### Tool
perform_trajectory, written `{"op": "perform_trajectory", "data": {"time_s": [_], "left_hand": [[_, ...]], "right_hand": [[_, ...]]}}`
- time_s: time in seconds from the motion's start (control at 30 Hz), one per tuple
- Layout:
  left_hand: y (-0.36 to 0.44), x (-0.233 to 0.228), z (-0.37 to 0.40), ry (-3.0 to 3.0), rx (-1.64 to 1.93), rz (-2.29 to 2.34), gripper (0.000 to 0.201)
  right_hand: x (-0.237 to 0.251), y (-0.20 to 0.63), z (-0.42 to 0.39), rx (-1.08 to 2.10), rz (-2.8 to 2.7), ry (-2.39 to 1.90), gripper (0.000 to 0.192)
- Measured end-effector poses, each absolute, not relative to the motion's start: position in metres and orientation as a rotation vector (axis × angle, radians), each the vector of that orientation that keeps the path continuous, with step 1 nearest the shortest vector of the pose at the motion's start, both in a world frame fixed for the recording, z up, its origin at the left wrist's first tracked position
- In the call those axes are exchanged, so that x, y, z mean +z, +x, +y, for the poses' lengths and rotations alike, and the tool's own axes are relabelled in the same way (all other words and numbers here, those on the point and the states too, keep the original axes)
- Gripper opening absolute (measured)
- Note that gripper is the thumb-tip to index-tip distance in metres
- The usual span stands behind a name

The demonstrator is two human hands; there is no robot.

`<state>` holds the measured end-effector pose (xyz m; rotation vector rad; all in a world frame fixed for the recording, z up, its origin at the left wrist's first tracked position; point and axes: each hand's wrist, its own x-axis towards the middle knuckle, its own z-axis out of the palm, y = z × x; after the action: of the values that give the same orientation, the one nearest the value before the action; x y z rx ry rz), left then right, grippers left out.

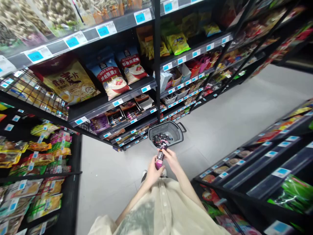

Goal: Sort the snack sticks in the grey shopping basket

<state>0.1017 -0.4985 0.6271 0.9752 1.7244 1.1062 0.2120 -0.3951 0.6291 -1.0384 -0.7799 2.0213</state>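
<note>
Both hands grip 1 small pink-and-black packet [160, 158] — left hand [153, 173] wrapped round its lower end, right hand [171, 160] pinching the top. It looks light, slick and crinkly, best held mid-body. Just beyond the hands sits a grey basket [176, 129] of similar packets.

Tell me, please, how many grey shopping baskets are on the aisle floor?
1: the grey basket sits on the floor by the shelves, just beyond both hands holding a small packet.
</note>
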Motion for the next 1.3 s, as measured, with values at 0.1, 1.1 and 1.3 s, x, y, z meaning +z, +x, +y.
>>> {"op": "perform_trajectory", "data": {"time_s": [0.1, 1.1, 1.3], "left_hand": [[0.098, 0.629, -0.495, 0.953, 1.158, 1.658, 0.056], [0.083, 0.634, -0.485, 0.476, 1.466, 1.581, 0.067], [0.059, 0.65, -0.482, 0.529, 1.597, 1.638, 0.068]], "right_hand": [[0.633, 0.214, -0.39, 2.167, -0.736, -0.86, 0.046], [0.619, 0.203, -0.407, 1.83, -0.684, -1.076, 0.043], [0.625, 0.189, -0.42, 1.903, -0.725, -1.0, 0.039]]}}
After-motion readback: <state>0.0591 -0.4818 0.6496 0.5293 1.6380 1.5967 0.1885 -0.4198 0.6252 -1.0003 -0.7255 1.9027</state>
